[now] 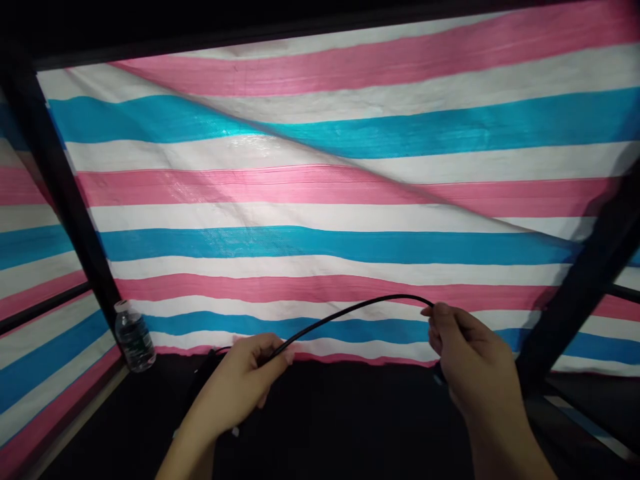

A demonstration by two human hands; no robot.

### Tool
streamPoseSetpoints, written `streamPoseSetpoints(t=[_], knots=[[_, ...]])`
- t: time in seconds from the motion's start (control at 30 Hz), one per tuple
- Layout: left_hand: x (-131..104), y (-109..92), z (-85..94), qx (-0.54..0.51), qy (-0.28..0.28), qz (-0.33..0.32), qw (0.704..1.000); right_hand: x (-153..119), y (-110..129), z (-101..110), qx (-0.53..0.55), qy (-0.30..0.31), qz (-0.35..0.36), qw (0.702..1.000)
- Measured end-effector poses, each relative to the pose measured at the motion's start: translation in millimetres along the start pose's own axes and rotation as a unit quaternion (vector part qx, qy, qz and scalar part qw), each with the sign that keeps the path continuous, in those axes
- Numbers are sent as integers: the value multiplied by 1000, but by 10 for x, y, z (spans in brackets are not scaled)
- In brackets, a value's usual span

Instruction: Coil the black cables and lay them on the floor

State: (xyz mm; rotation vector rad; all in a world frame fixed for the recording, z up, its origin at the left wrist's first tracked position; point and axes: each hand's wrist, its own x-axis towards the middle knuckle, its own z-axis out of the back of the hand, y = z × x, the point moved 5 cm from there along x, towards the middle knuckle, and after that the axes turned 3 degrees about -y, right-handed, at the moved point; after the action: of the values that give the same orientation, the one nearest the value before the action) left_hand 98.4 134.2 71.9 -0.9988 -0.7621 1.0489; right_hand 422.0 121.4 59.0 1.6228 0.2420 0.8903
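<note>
A thin black cable (350, 308) arches between my two hands over the dark surface. My left hand (245, 373) pinches it between thumb and fingers at the lower left. On the other side, my right hand (467, 350) grips the cable near its right end, which is hidden in the fingers. Behind my left wrist lies a dark bundle (210, 363), perhaps more of the cable, too dim to make out. Small pale bits show below my left hand.
A clear plastic bottle (135, 339) stands at the back left corner of the black surface (350, 427). Striped pink, white and blue sheeting (320, 247) hangs behind. Dark frame posts (75, 207) rise at left and right.
</note>
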Motion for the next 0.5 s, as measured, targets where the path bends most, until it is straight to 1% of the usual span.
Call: streamPoseSetpoints(t=[0.03, 0.07, 0.13, 0.17, 0.2, 0.23, 0.27, 0.3, 0.33, 0.37, 0.4, 0.47, 0.5], knots=[[-1, -12, -3, -6, 3, 0, 1000, 105, -69, 59, -61, -2, -2, 998], [-1, -32, -17, -8, 8, -3, 1000, 198, -136, 92, -127, 12, -5, 992], [0, -91, -80, -5, 17, -17, 1000, 309, -246, 84, -240, 67, -5, 968], [1, -125, -126, -1, 18, -30, 999, 312, -260, 50, -278, 92, 14, 956], [3, -158, -181, 3, 17, -44, 999, 274, -228, 0, -300, 107, 55, 946], [5, -186, -248, 7, 16, -59, 998, 187, -149, -68, -305, 119, 116, 938], [8, -207, -324, 8, 18, -74, 997, 52, -28, -143, -297, 125, 191, 927], [10, -222, -407, 7, 25, -88, 996, -129, 117, -231, -265, 150, 268, 914], [11, -233, -492, 4, 37, -102, 994, -333, 248, -329, -231, 202, 318, 897], [9, -240, -570, -3, 52, -115, 992, -526, 358, -417, -209, 259, 333, 882], [6, -245, -632, -12, 67, -126, 990, -699, 443, -498, -201, 322, 323, 867], [-2, -247, -682, -21, 87, -136, 987, -924, 578, -580, -193, 393, 282, 854], [-5, -238, -667, -16, 92, -130, 987, -970, 618, -589, -185, 411, 258, 855]])
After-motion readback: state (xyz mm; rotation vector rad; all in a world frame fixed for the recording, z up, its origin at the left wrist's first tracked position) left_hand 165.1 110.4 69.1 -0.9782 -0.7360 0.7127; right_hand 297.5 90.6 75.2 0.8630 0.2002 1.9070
